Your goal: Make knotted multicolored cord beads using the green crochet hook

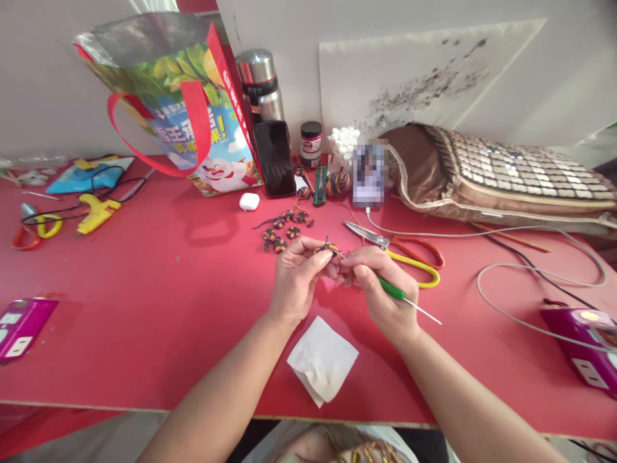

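Near the middle of the red table, my left hand (299, 276) pinches a small multicoloured crochet piece (326, 248) between thumb and fingers. My right hand (385, 286) is closed around a crochet hook (390, 287) with a green grip, its thin metal tip touching the piece. The hook's other end sticks out behind the hand. Just beyond my left hand lie several small crocheted pieces (279, 235) in the same dark, orange and green yarn. A ball of that yarn (338, 184) sits farther back. My fingers hide part of the crochet piece.
Scissors (380, 241) with red and yellow handles lie right beside my right hand. A folded white tissue (322, 360) is in front of me. Behind stand a large bag (178, 116), a steel flask (260, 80) and phones (274, 157). A yellow glue gun (96, 214) lies left.
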A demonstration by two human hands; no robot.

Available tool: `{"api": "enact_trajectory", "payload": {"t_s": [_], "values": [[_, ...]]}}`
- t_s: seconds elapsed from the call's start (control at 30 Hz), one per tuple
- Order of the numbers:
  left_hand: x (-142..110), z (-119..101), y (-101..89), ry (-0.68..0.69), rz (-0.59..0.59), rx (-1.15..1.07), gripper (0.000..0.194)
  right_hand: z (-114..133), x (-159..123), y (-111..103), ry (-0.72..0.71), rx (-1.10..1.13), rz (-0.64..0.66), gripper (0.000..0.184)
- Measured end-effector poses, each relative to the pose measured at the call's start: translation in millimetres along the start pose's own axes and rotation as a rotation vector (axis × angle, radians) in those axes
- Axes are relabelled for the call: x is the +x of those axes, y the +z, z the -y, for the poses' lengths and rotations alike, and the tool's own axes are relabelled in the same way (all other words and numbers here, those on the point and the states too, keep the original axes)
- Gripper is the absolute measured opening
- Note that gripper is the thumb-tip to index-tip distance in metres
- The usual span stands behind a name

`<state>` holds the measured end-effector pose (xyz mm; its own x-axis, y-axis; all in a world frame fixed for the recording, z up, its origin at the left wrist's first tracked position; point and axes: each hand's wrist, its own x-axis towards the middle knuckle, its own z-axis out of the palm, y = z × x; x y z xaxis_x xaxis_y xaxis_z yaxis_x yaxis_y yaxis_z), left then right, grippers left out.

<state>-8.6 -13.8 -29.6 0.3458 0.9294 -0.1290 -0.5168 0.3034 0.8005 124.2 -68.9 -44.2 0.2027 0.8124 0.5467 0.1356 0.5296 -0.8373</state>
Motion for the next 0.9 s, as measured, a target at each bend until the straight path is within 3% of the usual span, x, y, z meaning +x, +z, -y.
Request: {"api": "enact_trajectory", "payload": {"t_s": [0.1,0.17,0.37,0.5,0.6,0.77,0.9], "values": [[-0.3,-1.6,1.4,-0.026,0.018,-0.049,0.022,0.4,-0.7,0.7,-0.026,-0.008,-0.007,0.016],[-0.2,-2.4,1.7,-0.047,0.036,-0.076,0.022,-0.5,-1.7,1.4,0.029,0.049,-0.011,0.015],[-0.3,-0.1,-0.9,0.039,0.031,0.04,0.021,-6.1,1.7,3.8,0.511,0.558,-0.101,0.021],[-1.4,0.9,-2.2,0.166,-0.026,0.238,0.019,-7.5,6.5,4.7,0.67,0.703,-0.137,0.025],[-0.9,1.3,-2.6,0.203,-0.087,0.334,0.018,-5.0,5.3,3.0,0.637,0.575,-0.159,0.024],[0.8,3.6,-3.5,0.211,-0.125,0.414,0.015,4.2,-1.5,-3.3,0.365,0.125,-0.172,0.02],[-0.3,2.6,-1.6,0.181,-0.1,0.412,0.014,7.4,-3.8,-5.5,0.294,0.122,-0.127,0.023]]}}
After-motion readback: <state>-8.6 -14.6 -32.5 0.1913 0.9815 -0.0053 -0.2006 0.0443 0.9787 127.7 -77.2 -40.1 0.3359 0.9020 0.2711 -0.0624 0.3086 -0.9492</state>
